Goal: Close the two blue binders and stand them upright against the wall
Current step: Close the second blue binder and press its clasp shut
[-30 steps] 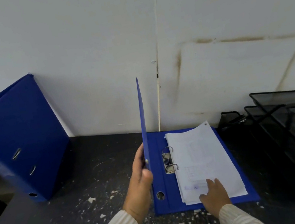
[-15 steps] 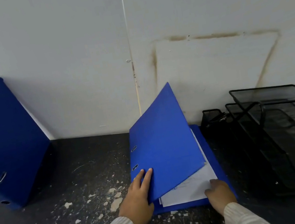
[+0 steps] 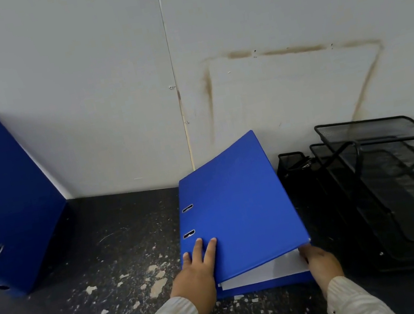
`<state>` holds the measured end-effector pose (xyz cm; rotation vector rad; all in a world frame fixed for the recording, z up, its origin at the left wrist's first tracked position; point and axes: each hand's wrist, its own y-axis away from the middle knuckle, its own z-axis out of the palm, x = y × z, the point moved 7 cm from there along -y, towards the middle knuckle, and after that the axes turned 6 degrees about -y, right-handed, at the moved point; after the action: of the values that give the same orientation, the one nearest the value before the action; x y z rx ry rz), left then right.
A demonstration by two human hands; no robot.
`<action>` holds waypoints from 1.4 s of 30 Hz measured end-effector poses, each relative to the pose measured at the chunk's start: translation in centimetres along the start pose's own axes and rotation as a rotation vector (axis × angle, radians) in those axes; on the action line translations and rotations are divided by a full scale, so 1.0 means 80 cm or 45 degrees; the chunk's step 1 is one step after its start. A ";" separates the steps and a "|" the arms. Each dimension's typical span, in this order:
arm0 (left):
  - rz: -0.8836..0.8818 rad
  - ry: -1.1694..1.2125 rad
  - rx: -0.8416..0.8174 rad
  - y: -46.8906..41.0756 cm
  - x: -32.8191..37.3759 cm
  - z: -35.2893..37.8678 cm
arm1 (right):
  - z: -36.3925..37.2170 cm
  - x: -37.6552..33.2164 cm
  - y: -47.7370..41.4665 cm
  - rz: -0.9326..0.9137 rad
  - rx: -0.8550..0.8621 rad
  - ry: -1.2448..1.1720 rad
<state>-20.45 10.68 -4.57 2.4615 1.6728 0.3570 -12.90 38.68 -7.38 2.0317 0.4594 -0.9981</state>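
No brand, label or writing can be read on either binder; both covers are plain blue. The nearer binder (image 3: 236, 207) lies on the dark surface (image 3: 121, 241) just in front of the wall (image 3: 106, 91), its top cover lowered almost shut but tilted, with a gap open at the near right corner; inside it a stack of white paper (image 3: 264, 271) shows between the cover and the bottom board; two metal-rimmed slots sit near the cover's spine edge. The left hand (image 3: 195, 272) rests flat on the cover near the spine corner, fingers spread and extended, pressing rather than gripping. The right hand (image 3: 321, 261) is at the near right corner beside the paper, its fingertips tucked under the cover's edge; whether it pinches anything I cannot tell. Both sleeves are pale and striped. The second binder (image 3: 6, 203) is closed and stands at the far left, leaning tilted with its top against the wall, well apart from the first. To the right, just beside the nearer binder, stand black wire-mesh trays (image 3: 397, 178); their contents cannot be made out. The surface is chipped, with pale flecks; brown stains mark the wall.
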 end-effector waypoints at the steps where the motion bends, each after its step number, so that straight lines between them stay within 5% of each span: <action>1: -0.001 -0.036 -0.003 0.000 0.001 0.001 | 0.000 0.001 0.000 0.017 -0.001 -0.012; 14: 0.034 -0.400 -0.163 0.034 -0.031 0.025 | 0.028 0.032 0.018 0.292 -0.171 -0.583; 21: 0.003 -0.503 -0.233 0.054 -0.021 0.036 | 0.032 0.020 0.033 0.179 -0.217 -0.176; 27: -0.011 -0.558 -0.268 0.056 -0.014 0.041 | 0.032 0.024 0.043 0.230 -0.185 -0.346; 35: -0.023 -0.502 -0.322 0.062 -0.010 0.038 | 0.048 0.000 0.056 -0.166 -0.129 0.397; 42: 0.019 -0.222 -0.216 0.061 -0.022 0.025 | 0.066 -0.006 0.068 -0.279 -0.036 0.595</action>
<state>-16.12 7.28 -5.45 2.3108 1.4916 0.2653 -12.46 31.17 -6.15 2.2208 0.9527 -0.6253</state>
